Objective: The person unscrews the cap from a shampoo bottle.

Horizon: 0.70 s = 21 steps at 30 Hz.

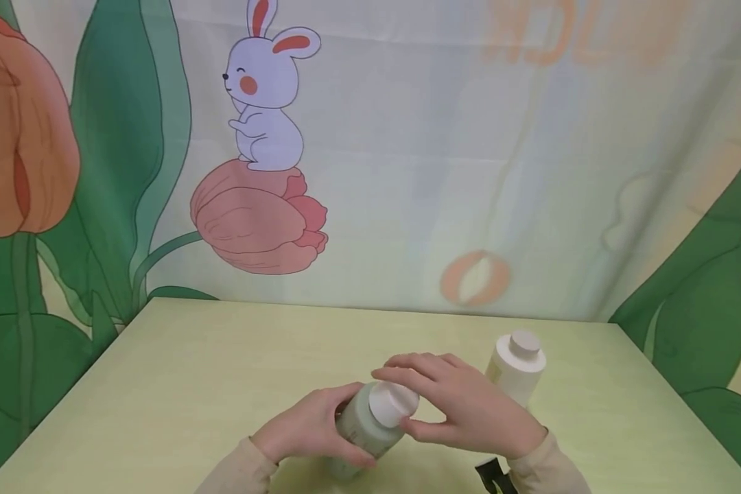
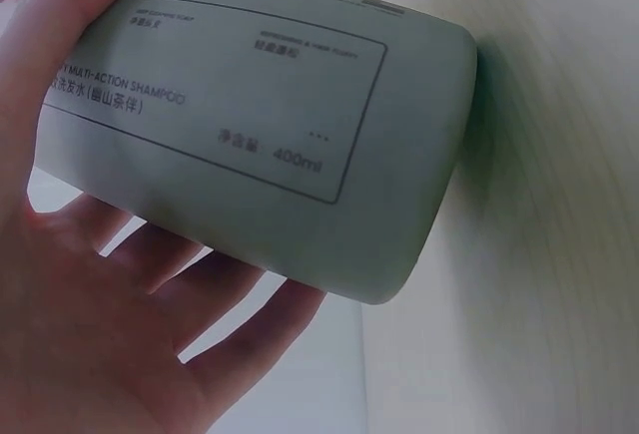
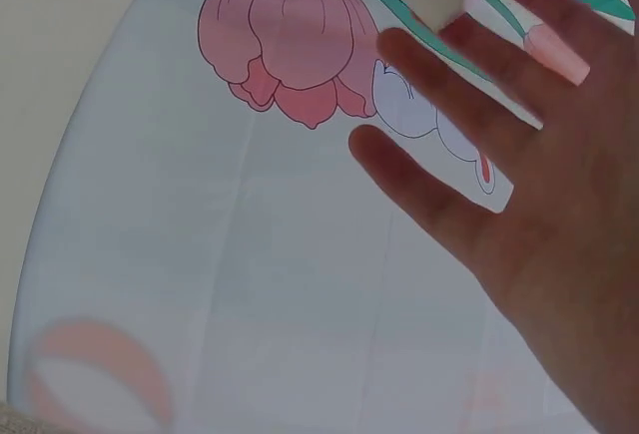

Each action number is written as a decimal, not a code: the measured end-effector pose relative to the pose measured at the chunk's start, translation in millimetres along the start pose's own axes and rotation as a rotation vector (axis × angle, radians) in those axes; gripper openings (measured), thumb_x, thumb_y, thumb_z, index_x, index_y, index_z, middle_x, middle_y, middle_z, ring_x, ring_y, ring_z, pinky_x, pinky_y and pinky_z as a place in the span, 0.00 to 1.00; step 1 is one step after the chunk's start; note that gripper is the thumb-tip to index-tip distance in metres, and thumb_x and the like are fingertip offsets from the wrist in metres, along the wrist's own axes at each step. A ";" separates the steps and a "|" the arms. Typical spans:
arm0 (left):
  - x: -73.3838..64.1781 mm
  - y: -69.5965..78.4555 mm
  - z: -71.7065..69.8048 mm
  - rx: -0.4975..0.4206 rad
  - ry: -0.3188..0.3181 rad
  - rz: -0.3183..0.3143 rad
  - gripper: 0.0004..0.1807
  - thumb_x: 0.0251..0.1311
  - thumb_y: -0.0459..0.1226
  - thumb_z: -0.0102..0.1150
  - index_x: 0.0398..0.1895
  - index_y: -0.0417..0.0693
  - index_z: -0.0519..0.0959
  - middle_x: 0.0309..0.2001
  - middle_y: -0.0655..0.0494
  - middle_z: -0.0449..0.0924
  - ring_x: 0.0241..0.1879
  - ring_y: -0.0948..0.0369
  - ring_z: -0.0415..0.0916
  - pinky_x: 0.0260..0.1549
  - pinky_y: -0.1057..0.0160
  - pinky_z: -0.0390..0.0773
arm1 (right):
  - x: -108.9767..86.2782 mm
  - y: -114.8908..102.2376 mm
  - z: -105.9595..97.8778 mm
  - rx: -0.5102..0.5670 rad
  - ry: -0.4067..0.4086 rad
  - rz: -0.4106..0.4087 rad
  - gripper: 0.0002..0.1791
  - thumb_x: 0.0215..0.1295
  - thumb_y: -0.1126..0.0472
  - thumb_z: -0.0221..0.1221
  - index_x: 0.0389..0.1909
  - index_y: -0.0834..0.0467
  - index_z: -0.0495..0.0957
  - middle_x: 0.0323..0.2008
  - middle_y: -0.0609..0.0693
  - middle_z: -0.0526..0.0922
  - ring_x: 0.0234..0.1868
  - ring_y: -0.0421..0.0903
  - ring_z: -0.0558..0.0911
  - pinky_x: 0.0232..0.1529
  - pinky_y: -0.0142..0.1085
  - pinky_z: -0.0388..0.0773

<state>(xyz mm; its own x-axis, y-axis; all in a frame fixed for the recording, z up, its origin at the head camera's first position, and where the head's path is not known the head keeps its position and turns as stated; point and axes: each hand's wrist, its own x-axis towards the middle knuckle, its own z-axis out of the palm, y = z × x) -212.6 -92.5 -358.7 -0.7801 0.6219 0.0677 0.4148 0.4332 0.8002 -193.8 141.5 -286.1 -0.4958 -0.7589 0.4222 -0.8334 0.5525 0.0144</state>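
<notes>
A pale green shampoo bottle [image 1: 361,429] with a white cap [image 1: 390,403] leans to the right over the table. My left hand [image 1: 318,427] grips its body, thumb on the near side and fingers round the far side. In the left wrist view, printed label text shows on the bottle [image 2: 250,125], and its base end is close to the tabletop. My right hand [image 1: 460,403] is at the cap, its fingers reaching over the top and the thumb by the lower edge. From the right wrist view, those fingers [image 3: 439,95] look nearly straight and spread.
A white bottle [image 1: 519,370] with a white cap stands behind the right hand. A small black object [image 1: 495,475] shows below the right wrist. Beyond the pale table [image 1: 222,357] hangs a curtain [image 1: 395,158] printed with a rabbit and tulips.
</notes>
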 end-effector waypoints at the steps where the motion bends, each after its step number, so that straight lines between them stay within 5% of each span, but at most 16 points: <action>1: -0.1 0.0 -0.1 0.000 0.001 0.002 0.32 0.33 0.54 0.71 0.47 0.70 0.69 0.41 0.69 0.76 0.38 0.67 0.72 0.36 0.67 0.71 | 0.2 -0.1 0.3 0.004 -0.003 0.009 0.28 0.57 0.44 0.54 0.60 0.42 0.62 0.54 0.34 0.69 0.53 0.33 0.71 0.47 0.34 0.69; 10: -0.2 3.0 0.3 0.011 0.015 0.003 0.32 0.30 0.54 0.72 0.45 0.70 0.70 0.39 0.69 0.76 0.36 0.68 0.73 0.36 0.68 0.71 | 2.1 -0.3 -0.8 0.014 0.028 0.067 0.21 0.55 0.39 0.54 0.46 0.45 0.69 0.43 0.32 0.71 0.42 0.28 0.71 0.42 0.31 0.69; 17: 0.1 1.4 -0.4 0.020 0.001 -0.018 0.32 0.30 0.55 0.71 0.46 0.70 0.70 0.40 0.70 0.75 0.37 0.68 0.72 0.36 0.67 0.71 | 0.9 0.9 -3.5 0.045 0.034 -0.056 0.23 0.54 0.50 0.58 0.53 0.47 0.68 0.51 0.35 0.70 0.49 0.32 0.71 0.44 0.31 0.70; 21: 0.4 1.4 0.6 0.028 0.011 -0.009 0.33 0.30 0.55 0.71 0.46 0.70 0.70 0.40 0.69 0.76 0.37 0.68 0.72 0.36 0.67 0.71 | -0.3 1.3 -3.3 -0.010 0.041 0.033 0.28 0.55 0.39 0.55 0.56 0.45 0.67 0.49 0.34 0.72 0.48 0.31 0.72 0.44 0.32 0.69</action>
<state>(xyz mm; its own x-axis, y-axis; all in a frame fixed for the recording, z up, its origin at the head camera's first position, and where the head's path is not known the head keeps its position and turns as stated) -212.1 -91.3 -357.9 -0.7889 0.6109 0.0670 0.4203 0.4568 0.7840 -194.0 143.6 -283.2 -0.5121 -0.7259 0.4592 -0.8145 0.5801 0.0087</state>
